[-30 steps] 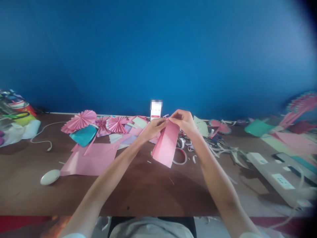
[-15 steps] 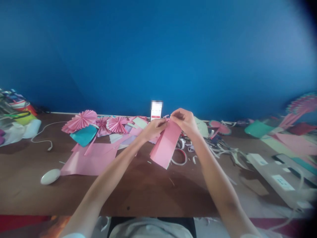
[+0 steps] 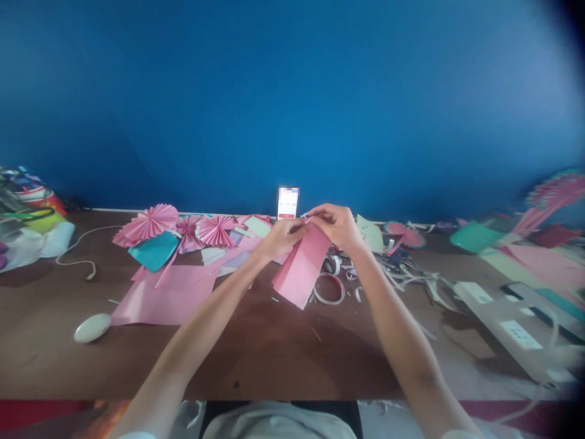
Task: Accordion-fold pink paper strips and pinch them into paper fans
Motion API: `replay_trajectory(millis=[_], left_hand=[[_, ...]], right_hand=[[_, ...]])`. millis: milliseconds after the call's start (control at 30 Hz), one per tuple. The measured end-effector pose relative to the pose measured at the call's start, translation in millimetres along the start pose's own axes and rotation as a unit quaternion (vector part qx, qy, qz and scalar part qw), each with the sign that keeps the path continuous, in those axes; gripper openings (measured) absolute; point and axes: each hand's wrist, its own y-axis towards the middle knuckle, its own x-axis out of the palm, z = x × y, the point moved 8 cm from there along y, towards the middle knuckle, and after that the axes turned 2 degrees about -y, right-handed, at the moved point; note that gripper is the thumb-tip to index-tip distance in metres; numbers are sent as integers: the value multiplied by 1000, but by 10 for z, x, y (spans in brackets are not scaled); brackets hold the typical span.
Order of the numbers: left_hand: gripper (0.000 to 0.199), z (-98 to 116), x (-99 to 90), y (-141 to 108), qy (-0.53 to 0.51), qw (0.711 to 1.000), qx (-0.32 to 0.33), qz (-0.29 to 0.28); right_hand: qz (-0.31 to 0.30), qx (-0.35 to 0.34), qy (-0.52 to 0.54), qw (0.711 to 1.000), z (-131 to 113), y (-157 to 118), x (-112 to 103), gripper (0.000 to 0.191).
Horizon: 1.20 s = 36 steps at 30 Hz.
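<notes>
A folded sheet of pink paper hangs at a tilt above the table, its lower corner toward me. My left hand pinches its upper end from the left. From the right, my right hand grips the same end, fingers bent and close to the left thumb. Just what the fingertips press together is too small to make out. Behind the hands a lit phone stands upright. Close to the paper's right edge lies a roll of tape.
Pink folded paper fans and a teal paper piece lie to the left, near a flat pink sheet and a white mouse. Paper scraps and a power strip are on the right. A blue wall rises behind.
My right hand has shifted slightly left, closer to my left hand. The pink paper's lower end has swung a little left with it.
</notes>
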Motion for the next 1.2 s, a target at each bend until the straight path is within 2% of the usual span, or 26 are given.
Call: replay_trajectory(millis=[100, 200, 300, 633, 767, 900, 1067, 1200], left_hand=[[27, 20, -33, -20, -51, 998, -17, 11], [32, 54, -38, -32, -65, 997, -21, -18], [28, 74, -45, -27, -46, 998, -13, -44], [28, 5, -82, -22, -32, 998, -46, -29], [35, -40, -39, -25, -74, 996, -48, -13], [33, -76, 63, -17, -111, 991, -52, -42], [36, -166, 67, -18, -151, 983, -97, -36], [39, -225, 153, -58, -242, 957, -149, -63]], right_hand=[[54, 5, -28, 998, 20, 9, -110, 20], [115, 14, -39, 993, 56, 12, -245, 18], [133, 27, -40, 990, 83, 9, -302, 20], [106, 28, -30, 994, 113, 19, -233, 23], [87, 29, -23, 996, 115, 18, -197, 24], [79, 29, -19, 996, 93, 14, -189, 24], [64, 30, 14, 997, 92, 22, -160, 26], [59, 24, 24, 998, 77, 18, -157, 28]])
